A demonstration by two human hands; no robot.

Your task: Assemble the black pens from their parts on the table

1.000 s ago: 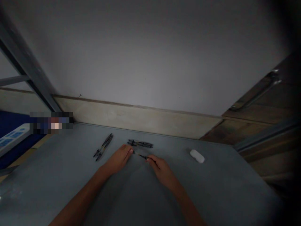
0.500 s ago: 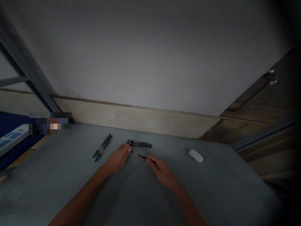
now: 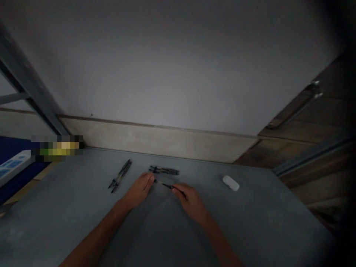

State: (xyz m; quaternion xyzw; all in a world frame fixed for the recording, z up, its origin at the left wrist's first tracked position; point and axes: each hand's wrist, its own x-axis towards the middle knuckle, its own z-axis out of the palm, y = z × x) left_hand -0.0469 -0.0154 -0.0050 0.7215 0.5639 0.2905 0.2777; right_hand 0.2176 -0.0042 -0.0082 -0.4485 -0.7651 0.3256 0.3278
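Observation:
A thin dark pen (image 3: pixel 166 185) is stretched between my two hands, just above or on the grey table. My left hand (image 3: pixel 140 190) is closed, its fingertips pinching at the pen's left end. Closed around the other end, my right hand (image 3: pixel 189 199) hides part of the barrel. Right behind my hands lies a group of several dark pens (image 3: pixel 164 170), roughly parallel to the table's back edge. Left of my left hand, another small group of pens (image 3: pixel 120 176) lies slanted. The finest details of the held pen are too small to make out.
A white oval case (image 3: pixel 230 183) lies on the grey table (image 3: pixel 267 218) to the right. The wall (image 3: pixel 167 74) with a tiled strip (image 3: pixel 155 137) rises behind it. At far left a white box with blue patches (image 3: pixel 12 167) sits on something blue.
The whole view has shifted slightly. Both hands keep hold of the pen; a red spot near my right fingertips no longer shows. The pens on the table lie as before.

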